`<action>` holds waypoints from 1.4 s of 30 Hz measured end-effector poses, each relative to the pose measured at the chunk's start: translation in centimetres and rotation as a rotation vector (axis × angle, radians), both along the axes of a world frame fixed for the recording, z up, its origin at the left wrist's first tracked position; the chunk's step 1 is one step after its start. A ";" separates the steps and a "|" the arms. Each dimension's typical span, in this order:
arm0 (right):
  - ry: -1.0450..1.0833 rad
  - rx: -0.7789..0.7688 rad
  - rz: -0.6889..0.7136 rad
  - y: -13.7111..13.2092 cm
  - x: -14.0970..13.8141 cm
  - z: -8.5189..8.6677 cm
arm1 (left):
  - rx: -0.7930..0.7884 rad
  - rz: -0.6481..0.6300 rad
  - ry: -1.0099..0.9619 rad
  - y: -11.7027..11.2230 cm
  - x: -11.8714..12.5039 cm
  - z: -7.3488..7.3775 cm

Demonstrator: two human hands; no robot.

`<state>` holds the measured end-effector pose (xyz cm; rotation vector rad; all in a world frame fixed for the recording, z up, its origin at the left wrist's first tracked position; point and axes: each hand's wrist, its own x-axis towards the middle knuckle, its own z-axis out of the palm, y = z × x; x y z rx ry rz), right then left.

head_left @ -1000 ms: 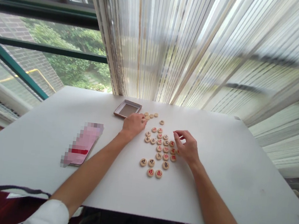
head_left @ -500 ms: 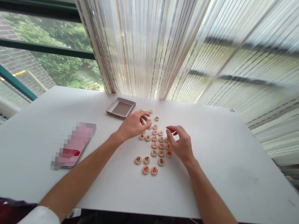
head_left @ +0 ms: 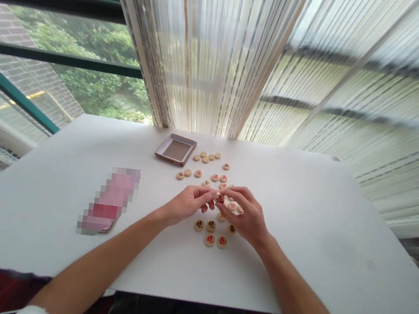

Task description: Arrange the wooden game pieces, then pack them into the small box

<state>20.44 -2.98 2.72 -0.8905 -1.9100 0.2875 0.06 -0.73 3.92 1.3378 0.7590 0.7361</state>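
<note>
The step in hand looks like handling a red-marked piece (head_left: 220, 199) above the other pieces (head_left: 209, 240), midway between the near and far edges of the table (head_left: 317, 241). The right hand (head_left: 223, 199) pinches it; the left hand (head_left: 192, 203) has its fingers narrowed beside it, gripping or not I cannot tell. Releasing it from one hand would call for a firm pinch by the other.

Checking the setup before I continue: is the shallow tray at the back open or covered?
Open: the shallow tray shows its brown floor inside pale walls, with no lid over it.
</note>
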 end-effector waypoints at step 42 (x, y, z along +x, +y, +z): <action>0.036 -0.084 0.049 -0.7 -0.1 0.8 | 0.687 0.171 0.135 -1.1 -0.9 -0.7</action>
